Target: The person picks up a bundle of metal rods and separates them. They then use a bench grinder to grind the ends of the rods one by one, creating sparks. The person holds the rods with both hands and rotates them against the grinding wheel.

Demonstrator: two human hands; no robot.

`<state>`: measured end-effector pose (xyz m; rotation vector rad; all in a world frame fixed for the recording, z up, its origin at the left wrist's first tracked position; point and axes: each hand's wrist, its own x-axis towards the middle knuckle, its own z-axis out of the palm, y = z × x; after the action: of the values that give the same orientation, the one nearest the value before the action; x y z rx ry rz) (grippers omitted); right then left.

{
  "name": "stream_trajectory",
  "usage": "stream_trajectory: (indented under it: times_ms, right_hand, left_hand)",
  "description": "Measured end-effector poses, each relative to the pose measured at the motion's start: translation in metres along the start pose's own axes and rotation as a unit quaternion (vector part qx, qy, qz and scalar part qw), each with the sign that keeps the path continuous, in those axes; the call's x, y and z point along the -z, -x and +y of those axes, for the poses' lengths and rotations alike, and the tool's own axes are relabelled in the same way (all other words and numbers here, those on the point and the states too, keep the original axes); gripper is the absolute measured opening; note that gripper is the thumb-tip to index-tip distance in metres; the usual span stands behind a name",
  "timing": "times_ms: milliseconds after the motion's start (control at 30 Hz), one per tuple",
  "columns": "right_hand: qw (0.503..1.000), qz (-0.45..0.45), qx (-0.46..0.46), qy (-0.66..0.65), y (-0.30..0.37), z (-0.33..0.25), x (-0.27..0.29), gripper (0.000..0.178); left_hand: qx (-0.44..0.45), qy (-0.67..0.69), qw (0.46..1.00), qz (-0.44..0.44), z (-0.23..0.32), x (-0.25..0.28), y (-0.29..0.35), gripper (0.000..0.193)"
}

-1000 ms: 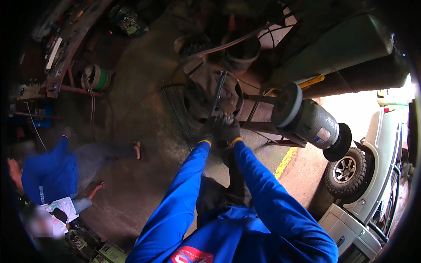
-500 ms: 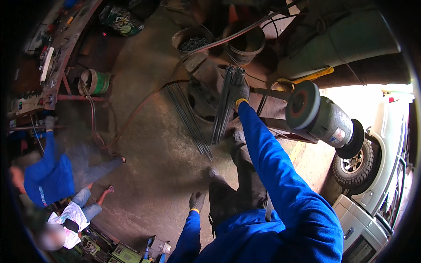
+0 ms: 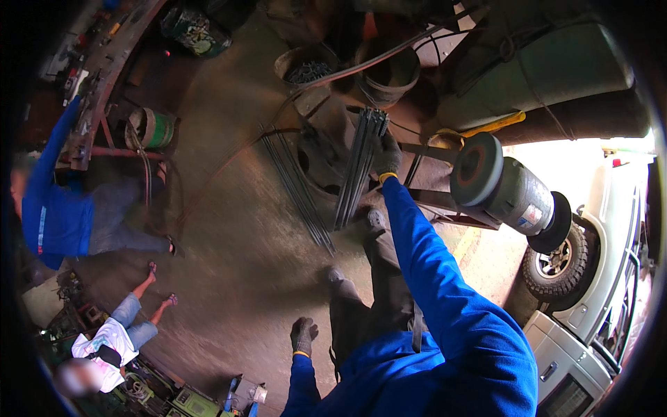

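Note:
My right hand [image 3: 388, 154], in a dark grey glove with a yellow cuff, is at the upper right side of a bundle of long thin metal rods [image 3: 358, 170]. It is closed on the bundle, with some fingers hidden behind the rods. The bundle leans upright against round metal pieces [image 3: 323, 149]. To its left, a looser group of similar rods [image 3: 299, 191] slants downward, apart from my hand. My gloved left hand [image 3: 303, 335] hangs low beside my leg, holding nothing, its fingers slightly bent and its thumb apart.
A bench grinder [image 3: 504, 182] stands close to my right arm. Beyond the rods are a bucket of metal pieces [image 3: 309, 69] and another bucket [image 3: 388, 73]. A hose [image 3: 347, 69] crosses there. Two people are at left near a workbench [image 3: 114, 62]. A vehicle [image 3: 597, 278] stands at right.
My right hand has shifted slightly right and down along the bundle, showing more of the rod tops. My left hand has moved a little left and down. The co-worker in blue has reached farther along the bench.

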<state>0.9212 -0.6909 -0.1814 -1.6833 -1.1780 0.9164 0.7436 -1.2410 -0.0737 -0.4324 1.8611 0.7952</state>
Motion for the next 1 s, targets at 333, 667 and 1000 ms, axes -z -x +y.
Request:
stream_trajectory:
  times_ms: [333, 667, 1000]
  right_hand:
    - [0.998, -0.018, 0.065, -0.017, 0.015, 0.047, 0.015, 0.03]
    - [0.916, -0.348, 0.177, 0.086, 0.218, -0.033, 0.116, 0.023]
    - [0.867, -0.354, 0.296, 0.189, 0.389, -0.018, 0.265, 0.028]
  left_hand:
    - [-0.026, -0.032, 0.999, 0.001, 0.018, 0.01, 0.057, 0.035]
    - [-0.168, -0.055, 0.974, -0.143, 0.016, -0.023, 0.02, 0.026]
    - [-0.349, -0.343, 0.826, -0.281, -0.086, -0.056, -0.012, 0.034]
